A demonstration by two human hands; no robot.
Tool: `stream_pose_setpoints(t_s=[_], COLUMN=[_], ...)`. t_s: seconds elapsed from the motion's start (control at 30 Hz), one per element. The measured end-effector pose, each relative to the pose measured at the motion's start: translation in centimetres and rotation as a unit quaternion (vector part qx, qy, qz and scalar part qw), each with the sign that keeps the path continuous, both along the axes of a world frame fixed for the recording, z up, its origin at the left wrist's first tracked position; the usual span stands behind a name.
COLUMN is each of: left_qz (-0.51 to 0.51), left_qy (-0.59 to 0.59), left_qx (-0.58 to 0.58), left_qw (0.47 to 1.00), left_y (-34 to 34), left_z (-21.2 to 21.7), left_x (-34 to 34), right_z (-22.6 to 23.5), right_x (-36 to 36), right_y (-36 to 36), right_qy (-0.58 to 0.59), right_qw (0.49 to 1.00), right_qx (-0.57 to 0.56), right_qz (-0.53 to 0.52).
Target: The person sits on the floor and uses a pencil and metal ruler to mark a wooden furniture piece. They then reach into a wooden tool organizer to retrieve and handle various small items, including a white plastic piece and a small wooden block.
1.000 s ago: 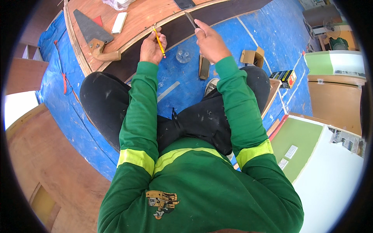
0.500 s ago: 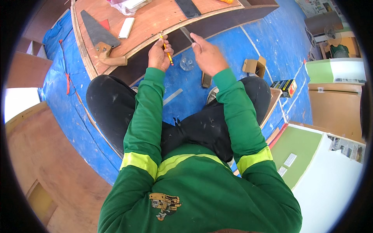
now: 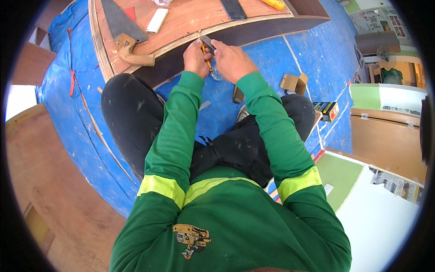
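Upper centre of frame: your left hand (image 3: 195,58) grips the yellow pencil (image 3: 206,60), long axis running up-left to down-right; your right hand (image 3: 230,61) holds a dark blade (image 3: 208,43) just above it, hands touching

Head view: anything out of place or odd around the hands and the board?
Nothing is spilled or broken. The wooden-handled handsaw lies with its handle past the plywood board's edge. A small open cardboard box lies tipped on the blue tarpaulin.

pencil (image 3: 206,58): yellow, slim, tilted, at plywood board edge | blade (image 3: 208,43): dark, flat, angled above it
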State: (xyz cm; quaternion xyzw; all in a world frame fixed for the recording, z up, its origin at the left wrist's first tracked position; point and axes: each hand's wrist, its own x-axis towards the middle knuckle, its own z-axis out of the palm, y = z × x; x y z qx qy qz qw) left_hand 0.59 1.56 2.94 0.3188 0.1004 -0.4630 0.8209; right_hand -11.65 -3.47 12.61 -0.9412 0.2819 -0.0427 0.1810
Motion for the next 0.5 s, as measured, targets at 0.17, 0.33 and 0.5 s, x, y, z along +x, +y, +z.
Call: stream_pose_setpoints(t_s=[0.17, 0.33, 0.5], left_qz=[0.014, 0.002, -0.002], left_qy=[0.016, 0.040, 0.029], left_qx=[-0.002, -0.014, -0.037], left_qw=[1.000, 0.999, 0.999], left_y=[0.1, 0.0, 0.1], left_z=[0.0, 0.0, 0.2], left_x=[-0.4, 0.0, -0.1], right_z=[0.5, 0.8, 1.8], right_x=[0.5, 0.8, 0.9], right_y=[-0.1, -0.2, 0.5], right_qy=[0.014, 0.019, 0.048], right_qw=[1.000, 0.999, 0.999], right_qx=[-0.016, -0.034, -0.007], right_qz=[0.011, 0.015, -0.007])
